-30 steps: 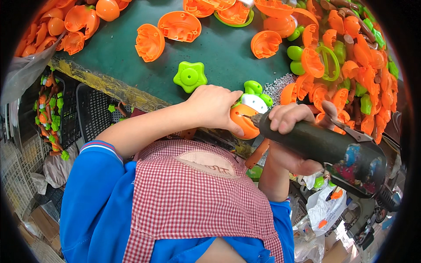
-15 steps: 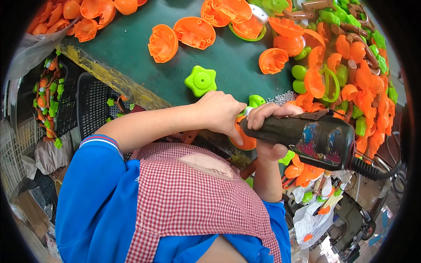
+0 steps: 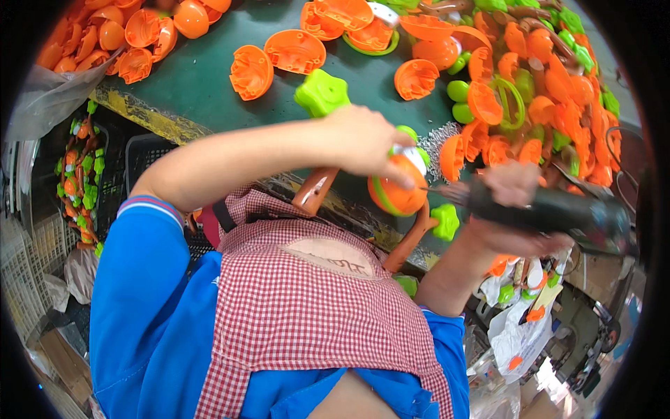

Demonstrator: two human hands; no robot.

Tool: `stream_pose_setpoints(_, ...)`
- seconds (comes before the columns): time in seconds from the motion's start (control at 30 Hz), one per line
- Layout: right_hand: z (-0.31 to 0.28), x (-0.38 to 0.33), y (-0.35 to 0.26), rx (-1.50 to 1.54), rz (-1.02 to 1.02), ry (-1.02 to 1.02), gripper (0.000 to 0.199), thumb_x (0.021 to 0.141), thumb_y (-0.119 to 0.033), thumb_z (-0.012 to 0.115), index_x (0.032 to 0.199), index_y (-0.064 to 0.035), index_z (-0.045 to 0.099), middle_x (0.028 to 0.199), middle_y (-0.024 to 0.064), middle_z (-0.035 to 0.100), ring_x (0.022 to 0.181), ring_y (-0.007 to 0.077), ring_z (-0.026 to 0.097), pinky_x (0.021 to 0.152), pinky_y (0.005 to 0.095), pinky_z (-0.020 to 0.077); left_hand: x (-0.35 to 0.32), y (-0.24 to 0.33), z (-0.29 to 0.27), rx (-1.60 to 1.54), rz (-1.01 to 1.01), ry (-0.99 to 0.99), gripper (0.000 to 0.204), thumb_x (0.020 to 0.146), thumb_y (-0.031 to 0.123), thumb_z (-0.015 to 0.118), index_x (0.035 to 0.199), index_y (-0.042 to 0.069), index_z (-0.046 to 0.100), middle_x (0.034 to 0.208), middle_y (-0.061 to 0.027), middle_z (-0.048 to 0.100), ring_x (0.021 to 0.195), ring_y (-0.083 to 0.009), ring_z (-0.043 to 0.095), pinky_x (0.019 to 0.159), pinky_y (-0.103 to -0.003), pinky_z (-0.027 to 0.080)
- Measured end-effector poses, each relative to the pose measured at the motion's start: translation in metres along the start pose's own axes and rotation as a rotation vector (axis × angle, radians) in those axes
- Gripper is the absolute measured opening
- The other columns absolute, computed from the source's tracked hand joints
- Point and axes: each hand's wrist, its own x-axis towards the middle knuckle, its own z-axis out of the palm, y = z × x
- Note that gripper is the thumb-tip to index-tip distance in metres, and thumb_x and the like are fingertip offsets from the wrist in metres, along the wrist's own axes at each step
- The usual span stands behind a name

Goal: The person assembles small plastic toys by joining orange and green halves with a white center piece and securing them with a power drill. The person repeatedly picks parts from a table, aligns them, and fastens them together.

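My left hand [image 3: 357, 140] grips a round orange toy body [image 3: 399, 183] with a green band and a white part on top, at the table's near edge. A brown limb [image 3: 413, 237] with a green star-shaped end [image 3: 445, 222] joins it on the right. Another brown limb [image 3: 315, 190] hangs below my left wrist, and a green star piece [image 3: 321, 93] shows above it. My right hand [image 3: 513, 185], blurred, is wrapped round a black electric screwdriver [image 3: 562, 215]. Its bit points left at the body; whether it touches, I cannot tell.
Small silver screws [image 3: 440, 143] lie just beyond the body. Loose orange half shells [image 3: 294, 51] sit on the green table [image 3: 202, 59]. A heap of orange, green and brown parts [image 3: 551, 105] fills the right. At left stand more orange shells [image 3: 143, 28] and a black crate [image 3: 143, 150].
The screwdriver and my right hand have moved right, away from the toy body, uncovering it. My left hand has shifted slightly up, and the green star piece has tilted and risen.
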Motion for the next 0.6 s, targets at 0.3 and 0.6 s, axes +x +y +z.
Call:
stream_pose_setpoints(0.3,-0.012,-0.038,-0.074,-0.119,-0.252,0.156,0.087,0.082,-0.062,0.065,0.142,-0.0056,0.039,0.074,-0.0006,0.046,0.066,0.0106,0.045,0.066,0.0285,0.0358,-0.027,-0.009,-0.059,-0.155,-0.040,0.056,0.074,0.084,0.073,0.055,0.135,0.020,0.059,0.086,-0.0127,0.070,0.063,-0.0215,0.064,0.064,-0.031,0.053)
stream_pose_setpoints(0.6,-0.083,-0.097,-0.048,-0.434,-0.090,0.423,0.069,0.080,-0.068,0.058,0.087,-0.0006,0.047,0.084,0.0104,0.047,0.077,0.0219,0.047,0.074,0.0353,0.0386,-0.380,-0.122,-0.069,-0.022,-0.564,0.571,0.037,0.093,0.041,0.062,0.113,0.012,0.073,0.101,-0.0101,0.074,0.088,-0.0168,0.071,0.077,-0.031,0.054)
